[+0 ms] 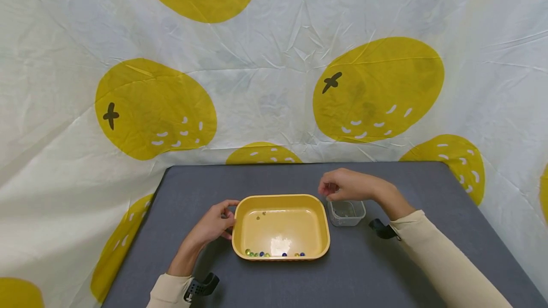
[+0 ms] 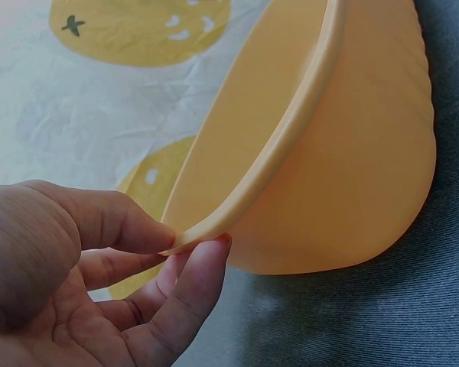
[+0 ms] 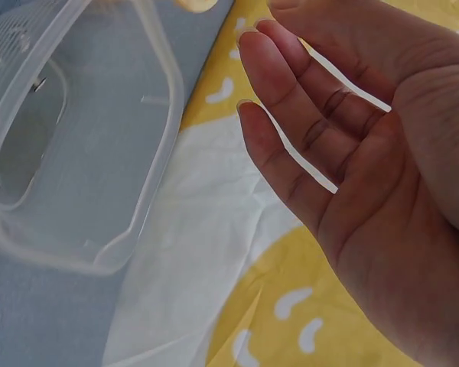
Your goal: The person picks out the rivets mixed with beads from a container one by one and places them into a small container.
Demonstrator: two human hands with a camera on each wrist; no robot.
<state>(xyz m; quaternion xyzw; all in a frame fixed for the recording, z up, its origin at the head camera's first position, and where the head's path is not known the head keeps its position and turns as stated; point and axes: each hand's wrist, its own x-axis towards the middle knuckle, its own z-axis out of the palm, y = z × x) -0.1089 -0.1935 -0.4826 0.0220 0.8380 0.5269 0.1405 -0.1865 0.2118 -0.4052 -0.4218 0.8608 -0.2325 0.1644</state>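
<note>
A yellow plastic basin point(image 1: 281, 227) sits on the table, with several blue, green and yellowish glass marbles point(image 1: 262, 254) along its near side. Two small brownish spots show farther back in it; I cannot tell what they are. My left hand point(image 1: 216, 222) pinches the basin's left rim point(image 2: 214, 218) between thumb and fingers. Just right of the basin stands a small clear plastic container point(image 1: 347, 214), with a small dark spot inside in the right wrist view. Above its far left corner hangs my right hand point(image 1: 353, 185), fingers loosely bent, with nothing visible between them.
A dark grey cloth-covered table point(image 1: 359, 274) lies under everything. Its far edge meets a white curtain point(image 1: 265, 99) printed with large yellow fruit. A black band point(image 1: 201, 287) is worn on the left wrist, another on the right point(image 1: 382, 229).
</note>
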